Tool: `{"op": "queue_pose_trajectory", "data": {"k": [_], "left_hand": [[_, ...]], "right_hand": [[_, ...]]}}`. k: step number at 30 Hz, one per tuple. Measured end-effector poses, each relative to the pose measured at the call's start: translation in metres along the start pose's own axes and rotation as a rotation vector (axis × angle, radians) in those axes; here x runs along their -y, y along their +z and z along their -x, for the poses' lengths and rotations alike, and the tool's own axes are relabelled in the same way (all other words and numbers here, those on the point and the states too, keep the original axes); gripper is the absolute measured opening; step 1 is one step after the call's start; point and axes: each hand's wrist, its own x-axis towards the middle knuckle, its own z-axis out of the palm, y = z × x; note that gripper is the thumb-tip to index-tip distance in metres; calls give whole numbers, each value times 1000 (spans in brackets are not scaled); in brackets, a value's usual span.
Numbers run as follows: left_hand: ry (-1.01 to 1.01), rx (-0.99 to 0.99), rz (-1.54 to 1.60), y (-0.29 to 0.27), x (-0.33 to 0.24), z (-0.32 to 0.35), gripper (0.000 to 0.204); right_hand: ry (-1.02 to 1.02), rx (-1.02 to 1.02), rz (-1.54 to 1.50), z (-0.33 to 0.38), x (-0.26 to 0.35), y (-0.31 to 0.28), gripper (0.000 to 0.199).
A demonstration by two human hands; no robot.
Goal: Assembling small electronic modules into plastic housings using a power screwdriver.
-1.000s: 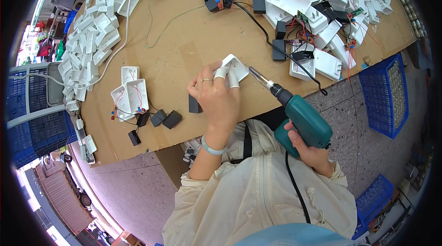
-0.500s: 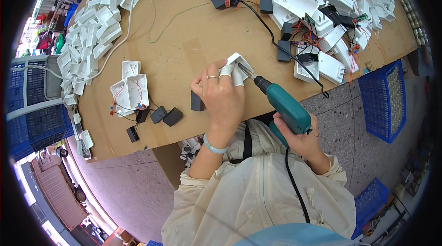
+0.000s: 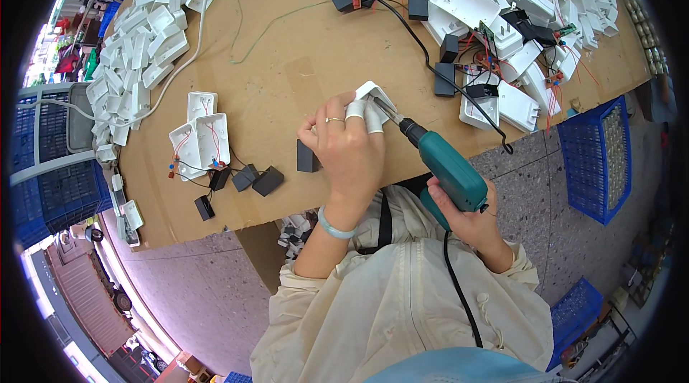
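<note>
My left hand (image 3: 348, 150) presses down on a small white plastic housing (image 3: 375, 92) on the brown table (image 3: 287, 60); two fingertips wear white tape. My right hand (image 3: 470, 221) grips a teal electric screwdriver (image 3: 445, 168), and its bit touches the housing just right of my fingers. A black block (image 3: 307, 157) lies under my left palm's edge. The screwdriver's black cord (image 3: 459, 282) runs down over my cream jacket.
Three open white housings with red and blue wires (image 3: 201, 135) and several black blocks (image 3: 247, 178) lie to the left. Heaps of white housings (image 3: 140, 53) fill the far left and far right (image 3: 524, 3). Blue crates (image 3: 596, 157) stand at the right.
The screwdriver has tilted and moved in closer, so its bit now sits on the housing. My left hand has stayed on the housing.
</note>
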Motion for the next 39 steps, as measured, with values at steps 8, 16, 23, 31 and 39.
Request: {"op": "queue_pose_trajectory", "data": {"k": [8,16,23,31,39], "left_hand": [[-4,1,-8,1,0,0,24],[-5,-18,2,1,0,-1,23],[-7,-25,-1,2,0,0,22],[-3,-19,7,1,0,-1,22],[0,-11,-4,3,1,0,22]], "right_hand": [[27,-10,-2,2,0,0,24],[27,-8,-2,3,1,0,21],[2,1,11,0,1,0,21],[11,-27,15,7,5,-4,20],[52,-77,-14,17,7,-13,20]]}}
